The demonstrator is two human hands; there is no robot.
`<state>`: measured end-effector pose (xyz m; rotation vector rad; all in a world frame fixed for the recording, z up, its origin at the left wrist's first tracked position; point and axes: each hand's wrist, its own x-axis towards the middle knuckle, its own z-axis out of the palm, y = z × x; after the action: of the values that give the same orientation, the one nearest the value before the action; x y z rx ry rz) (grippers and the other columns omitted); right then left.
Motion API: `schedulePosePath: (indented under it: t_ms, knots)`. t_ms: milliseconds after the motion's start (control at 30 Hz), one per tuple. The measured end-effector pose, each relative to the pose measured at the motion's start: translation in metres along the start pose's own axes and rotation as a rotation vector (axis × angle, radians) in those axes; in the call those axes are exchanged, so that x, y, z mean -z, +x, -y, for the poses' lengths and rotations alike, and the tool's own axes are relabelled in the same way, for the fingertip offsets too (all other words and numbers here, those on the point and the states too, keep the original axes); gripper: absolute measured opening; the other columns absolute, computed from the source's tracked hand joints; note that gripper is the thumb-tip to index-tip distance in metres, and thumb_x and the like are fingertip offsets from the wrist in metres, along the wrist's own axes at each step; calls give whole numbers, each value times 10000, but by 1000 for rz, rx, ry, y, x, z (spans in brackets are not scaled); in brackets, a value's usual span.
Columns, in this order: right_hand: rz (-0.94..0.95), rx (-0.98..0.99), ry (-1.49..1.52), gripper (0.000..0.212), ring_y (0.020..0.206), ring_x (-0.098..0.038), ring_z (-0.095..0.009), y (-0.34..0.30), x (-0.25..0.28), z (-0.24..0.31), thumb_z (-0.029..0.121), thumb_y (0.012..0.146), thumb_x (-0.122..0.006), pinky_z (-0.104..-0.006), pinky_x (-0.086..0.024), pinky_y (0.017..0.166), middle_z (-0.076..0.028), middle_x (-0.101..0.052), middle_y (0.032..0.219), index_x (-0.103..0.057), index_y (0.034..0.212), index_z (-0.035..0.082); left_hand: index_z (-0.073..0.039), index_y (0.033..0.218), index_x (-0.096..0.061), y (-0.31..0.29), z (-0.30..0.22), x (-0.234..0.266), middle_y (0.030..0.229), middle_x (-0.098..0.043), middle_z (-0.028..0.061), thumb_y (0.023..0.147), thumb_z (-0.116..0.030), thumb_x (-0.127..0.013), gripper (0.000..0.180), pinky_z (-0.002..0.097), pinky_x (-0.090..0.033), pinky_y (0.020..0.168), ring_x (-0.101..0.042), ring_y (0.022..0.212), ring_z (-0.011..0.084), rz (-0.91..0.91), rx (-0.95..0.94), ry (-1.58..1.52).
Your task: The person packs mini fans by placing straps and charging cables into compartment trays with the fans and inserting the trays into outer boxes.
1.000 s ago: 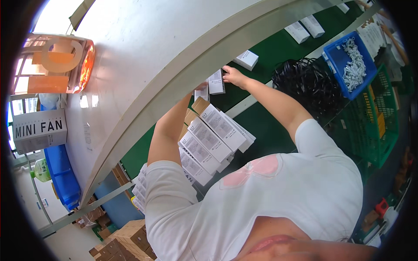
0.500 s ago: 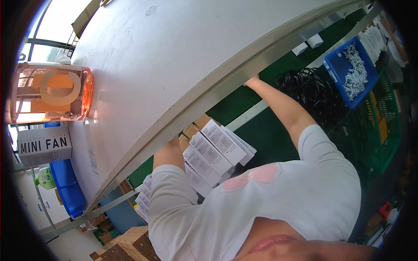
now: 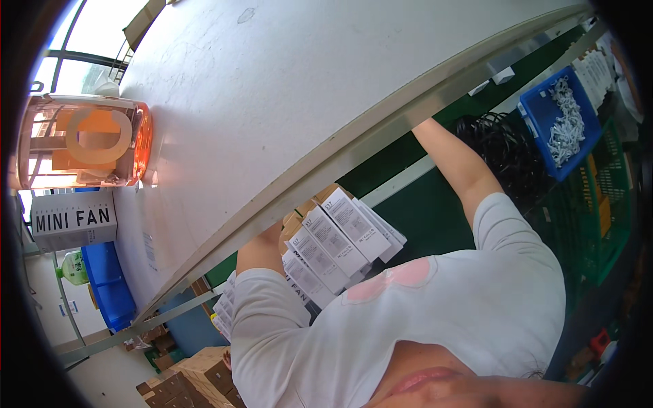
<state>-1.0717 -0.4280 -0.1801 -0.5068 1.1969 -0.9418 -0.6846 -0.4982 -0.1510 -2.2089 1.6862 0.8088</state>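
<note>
White oblong cardboard cartons (image 3: 335, 239) slant down-right just right of the nearer, bare left forearm (image 3: 261, 253), but the flat white shelf (image 3: 224, 129) hides all 2 hands' fingers, so can't tell openness or grip.

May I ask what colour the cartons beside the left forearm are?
White cartons with dark print; head view.
</note>
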Motion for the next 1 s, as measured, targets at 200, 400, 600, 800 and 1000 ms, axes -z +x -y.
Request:
schedulePosePath:
  t_ms: [200,400,600,800,1000]
  knots:
    - [-8,82,441,511,976,-665,-253,-100,6,0,232,782,-744,-395,-525,890,-135,-675,1073,-586,1197,-21,138,1340,-354,-19,-71,-7,1323,-496,291,544,-680,-842,1241,431,-501,944,-557,1185,379,113,-120,-24]
    - [-268,530,198,551,986,-616,-194,-196,-2,19,185,754,-744,-317,-501,876,-131,-615,1077,-510,1210,-18,118,1393,-297,-92,-132,-5,1351,-487,272,617,-598,-852,1193,418,-404,1062,-498,1269,344,237,-652,-418]
    - [-448,890,19,556,1012,-584,-196,-350,-6,23,157,765,-766,-328,-477,901,-138,-593,1121,-476,1199,-35,127,1331,-338,-171,-195,7,1262,-542,287,558,-587,-887,1187,399,-462,1009,-564,1195,337,226,-897,-481]
    - [-641,1024,-23,700,1162,-548,-268,-493,-1,-36,139,797,-702,-369,-465,982,-189,-517,1275,-369,1377,-68,57,1411,-252,-296,-215,-9,1325,-504,252,621,-520,-870,1157,374,-428,1048,-514,1240,324,270,-1152,-582]
    - [-698,1042,-107,722,1212,-514,-307,-588,17,-79,176,828,-644,-391,-437,1023,-208,-473,1328,-308,1421,-62,33,1313,-423,-417,-170,-34,1235,-583,206,647,-403,-886,921,371,-452,993,-567,1167,282,182,-1162,-618]
